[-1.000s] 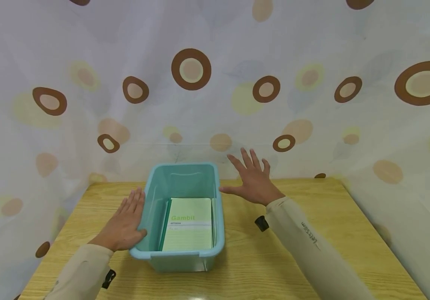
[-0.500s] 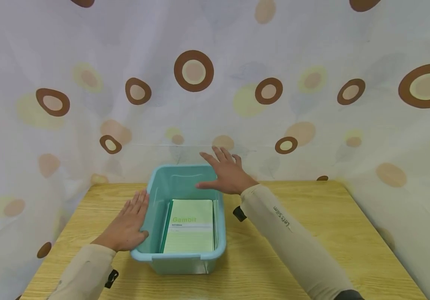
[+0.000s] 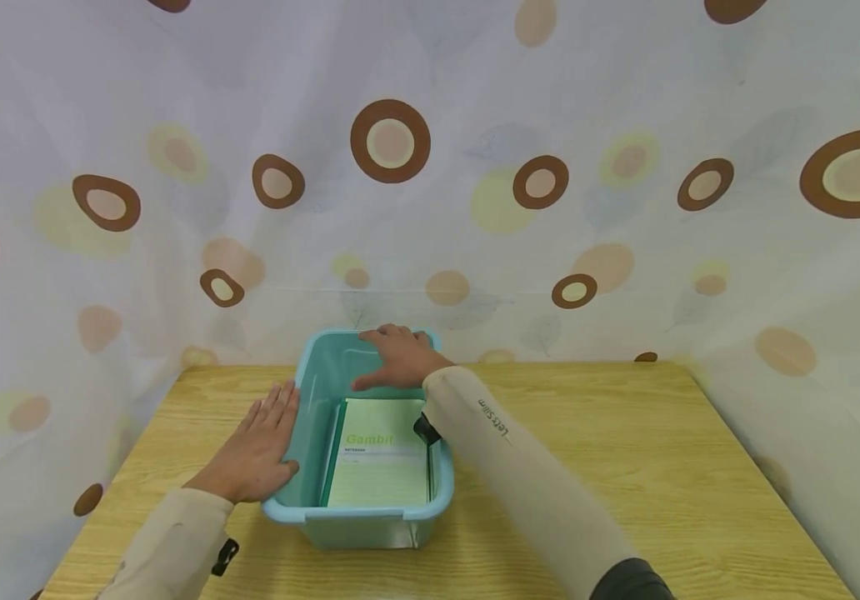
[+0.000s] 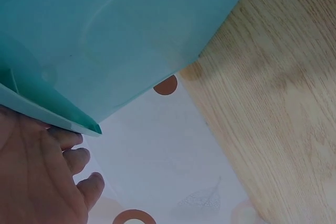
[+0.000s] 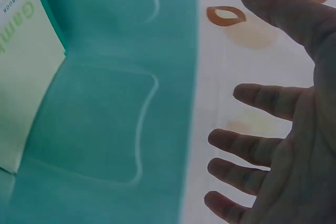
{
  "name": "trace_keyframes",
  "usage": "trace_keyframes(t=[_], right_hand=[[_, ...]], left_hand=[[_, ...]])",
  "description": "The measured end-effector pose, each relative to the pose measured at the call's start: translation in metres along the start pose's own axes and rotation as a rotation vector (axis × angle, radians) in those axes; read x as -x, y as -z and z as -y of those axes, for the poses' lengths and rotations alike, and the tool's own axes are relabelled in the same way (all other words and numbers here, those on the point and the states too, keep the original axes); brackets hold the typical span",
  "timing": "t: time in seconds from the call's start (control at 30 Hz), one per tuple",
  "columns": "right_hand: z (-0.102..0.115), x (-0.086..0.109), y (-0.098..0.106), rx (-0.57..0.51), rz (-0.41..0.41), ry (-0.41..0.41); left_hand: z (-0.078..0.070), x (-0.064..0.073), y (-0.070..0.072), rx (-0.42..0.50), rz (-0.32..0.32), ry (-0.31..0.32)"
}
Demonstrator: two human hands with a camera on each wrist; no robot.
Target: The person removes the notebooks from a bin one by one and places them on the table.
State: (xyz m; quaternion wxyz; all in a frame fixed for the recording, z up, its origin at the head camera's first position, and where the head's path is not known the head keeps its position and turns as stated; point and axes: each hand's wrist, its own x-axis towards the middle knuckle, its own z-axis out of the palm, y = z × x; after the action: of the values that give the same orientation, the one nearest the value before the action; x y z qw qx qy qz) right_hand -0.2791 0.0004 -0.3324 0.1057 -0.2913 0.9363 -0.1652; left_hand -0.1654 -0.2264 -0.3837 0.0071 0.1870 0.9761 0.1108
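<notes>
While our right hand hangs over the far end of the tub, its fingers and thumb are spread and hold nothing. In the right wrist view we see wall cloth between its fingertips and the tub's edge, so we think they don't touch. Our left hand rests on the tub's left rim, with its fingers straight and close together.

The blue tub runs long from near to far, and its far rim is just by our right fingertips. That gap seems to matter most, since our left hand already touches the tub. Inside, the "Gambit" notebook lies flat, also long from near to far. It is lower than our right hand, and nearer to us.

All around, we see the wood surface. Past it hangs the spotted wall cloth.
</notes>
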Motion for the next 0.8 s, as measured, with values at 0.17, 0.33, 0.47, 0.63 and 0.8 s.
trace_keyframes(t=[0.17,0.33,0.47,0.63,0.8], right_hand=[[0.009,-0.013,-0.017,-0.017,0.045,-0.058],[0.017,-0.026,-0.034,-0.003,0.074,-0.114],[0.017,-0.037,-0.051,-0.001,0.087,-0.152],[0.010,-0.049,-0.071,-0.028,0.104,-0.211],[0.005,-0.059,-0.091,-0.070,0.087,-0.250]], left_hand=[[0.000,0.001,0.000,0.001,0.010,0.004],[0.001,0.000,0.001,0.017,0.011,-0.002],[0.000,0.000,0.001,0.026,0.008,0.000],[-0.001,0.000,0.002,0.038,0.014,0.004],[-0.002,0.000,0.004,0.051,0.019,0.011]])
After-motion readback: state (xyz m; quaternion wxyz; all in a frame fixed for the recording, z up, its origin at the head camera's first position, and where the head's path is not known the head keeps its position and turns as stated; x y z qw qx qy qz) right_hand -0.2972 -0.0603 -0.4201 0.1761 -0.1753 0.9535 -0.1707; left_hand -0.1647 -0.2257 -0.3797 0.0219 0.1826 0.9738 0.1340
